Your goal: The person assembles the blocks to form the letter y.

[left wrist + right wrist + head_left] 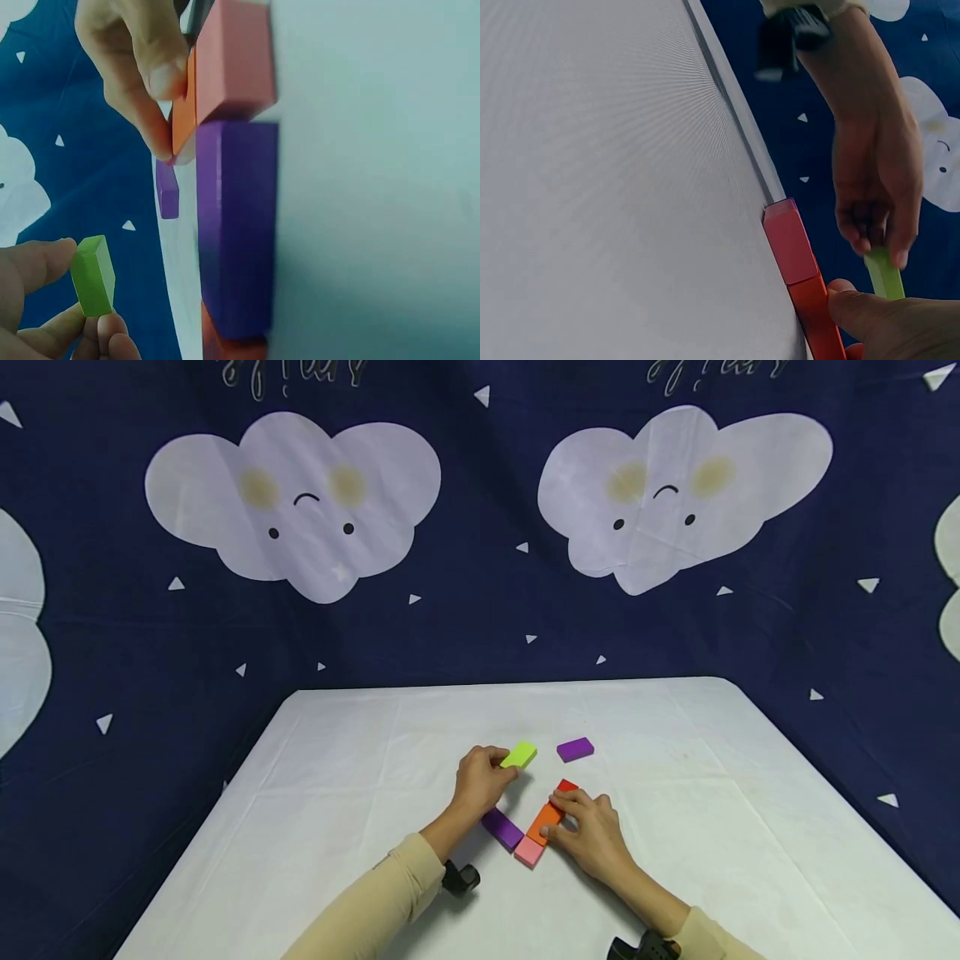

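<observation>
My left hand (480,781) pinches a lime green block (519,755) between thumb and fingers, raised above the table. My right hand (592,835) has its thumb and a finger at the two ends of an orange block (542,827) lying on the table. Beyond the orange block is a red block (567,785), partly covered by my right fingers. A pink block (528,852) sits at the near corner of the row, and a purple block (501,829) runs from it toward the left. Past that purple block, an orange-red block (234,347) shows partly in the left wrist view.
Another purple block (575,749) lies apart, farther back on the white-covered table (675,735). Behind the table hangs a dark blue cloth (487,635) with clouds and small triangles. Each wrist carries a black camera (461,879).
</observation>
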A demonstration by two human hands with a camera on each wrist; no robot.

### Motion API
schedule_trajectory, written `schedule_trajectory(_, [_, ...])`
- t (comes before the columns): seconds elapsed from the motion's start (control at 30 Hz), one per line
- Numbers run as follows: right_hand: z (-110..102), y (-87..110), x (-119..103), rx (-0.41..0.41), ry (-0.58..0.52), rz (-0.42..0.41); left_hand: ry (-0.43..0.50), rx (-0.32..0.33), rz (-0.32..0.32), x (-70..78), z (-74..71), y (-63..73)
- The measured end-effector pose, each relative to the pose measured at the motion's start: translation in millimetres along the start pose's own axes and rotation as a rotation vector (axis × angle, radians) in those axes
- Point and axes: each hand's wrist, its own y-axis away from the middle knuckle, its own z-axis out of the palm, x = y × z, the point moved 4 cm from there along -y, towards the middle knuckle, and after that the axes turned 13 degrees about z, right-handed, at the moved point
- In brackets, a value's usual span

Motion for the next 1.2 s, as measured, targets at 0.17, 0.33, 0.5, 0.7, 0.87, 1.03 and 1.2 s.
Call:
schedule_trajectory(0.17, [0.4,-0.3,-0.3,-0.022,-0.003,0.024,0.083,-0.026,-0.016,-2.1,-11.6,21.3])
schedule_trajectory(0.33, [1.0,-0.6,-0.7,-0.027,0.003,0.038,0.13,-0.05,0.003,0.6,-21.2,43.3])
schedule_trajectory(0.5, [0.0,0.3,-1.4,-0.018,0.001,0.027,0.142,-0.076,0.02,-0.9,-26.9,65.8])
schedule_trajectory(0.7, [0.1,0.7,-1.1,-0.005,0.003,0.011,0.122,-0.126,0.054,-1.4,-30.9,91.2])
schedule_trajectory(0.87, [0.1,1.0,-0.8,0.006,0.002,0.001,0.122,-0.144,0.062,-2.6,-32.0,107.7])
schedule_trajectory(1.03, [0.2,0.9,-0.6,0.003,-0.003,0.007,0.145,-0.169,0.065,-2.0,-31.6,119.6])
schedule_trajectory(1.2, [0.3,0.7,-0.9,-0.006,0.0,0.014,0.178,-0.195,0.08,-0.2,-29.9,128.5])
